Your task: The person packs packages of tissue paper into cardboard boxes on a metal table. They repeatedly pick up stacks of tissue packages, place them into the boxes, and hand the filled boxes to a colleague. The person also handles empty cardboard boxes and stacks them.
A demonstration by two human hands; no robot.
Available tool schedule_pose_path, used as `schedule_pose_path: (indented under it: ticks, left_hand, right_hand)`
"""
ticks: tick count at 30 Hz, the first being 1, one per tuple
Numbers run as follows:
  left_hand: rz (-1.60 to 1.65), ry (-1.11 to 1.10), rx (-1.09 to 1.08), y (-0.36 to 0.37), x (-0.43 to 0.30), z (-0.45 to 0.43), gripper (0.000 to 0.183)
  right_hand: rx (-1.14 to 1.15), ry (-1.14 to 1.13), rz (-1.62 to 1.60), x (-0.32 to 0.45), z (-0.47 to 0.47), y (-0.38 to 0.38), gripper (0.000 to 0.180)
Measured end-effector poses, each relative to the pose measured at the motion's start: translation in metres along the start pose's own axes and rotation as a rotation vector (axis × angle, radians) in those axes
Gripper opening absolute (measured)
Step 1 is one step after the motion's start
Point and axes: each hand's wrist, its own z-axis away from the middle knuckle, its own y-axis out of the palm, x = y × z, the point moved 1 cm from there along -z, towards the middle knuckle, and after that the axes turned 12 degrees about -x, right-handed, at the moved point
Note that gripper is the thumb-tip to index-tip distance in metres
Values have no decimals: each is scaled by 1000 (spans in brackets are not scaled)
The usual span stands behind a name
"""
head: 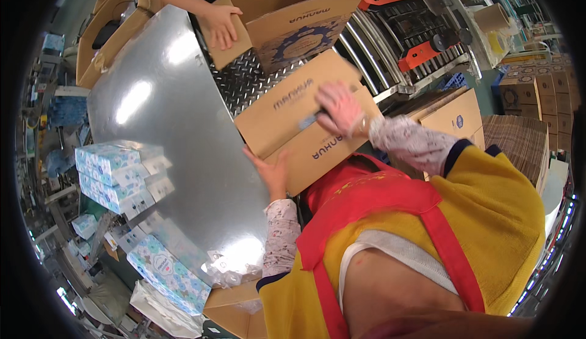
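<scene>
A cardboard carton [258,130] with printed flaps lies in front of me, its two top flaps folded in towards a middle seam. My left hand [273,170] holds the carton's near left edge, thumb and fingers spread along its corner. Over the seam, my right hand [341,107] is blurred, with its fingers bent on or just above the flaps. A small dark thing shows under those fingers, too unclear to name. Beside them a blue patch [307,121] appears at the seam.
Across from me a co-worker's hand [222,25] rests on a flap of an open carton [297,36]. A metal table [183,110] bears stacked tissue packs [110,169] on the left. A roller conveyor [371,55] runs at upper right. Flat cardboard stacks [515,137] stand right.
</scene>
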Motion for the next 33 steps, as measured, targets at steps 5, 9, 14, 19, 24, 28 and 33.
schedule_pose_path:
  ticks: [5,9,14,19,24,28,33]
  left_hand:
    - [-215,49,37,12,-19,-10,67]
    - [21,-118,18,58,-36,29,66]
    - [163,-231,-112,190,-99,62,66]
    - [224,-171,-10,315,-124,20,66]
    - [39,95,197,429,-153,-59,65]
    - [8,86,293,469,-172,-76,63]
    - [150,-71,472,506,-181,-75,62]
  right_hand:
    - [74,251,-34,-40,39,-5,56]
    - [287,1034,-117,-121,4,-12,43]
    - [69,526,171,-218,-6,-20,61]
    - [-44,495,187,-304,4,-14,72]
    - [-109,688,303,-412,-4,-23,70]
    - [-207,704,351,-444,-4,-28,64]
    - [-349,654,105,-413,41,-66,46]
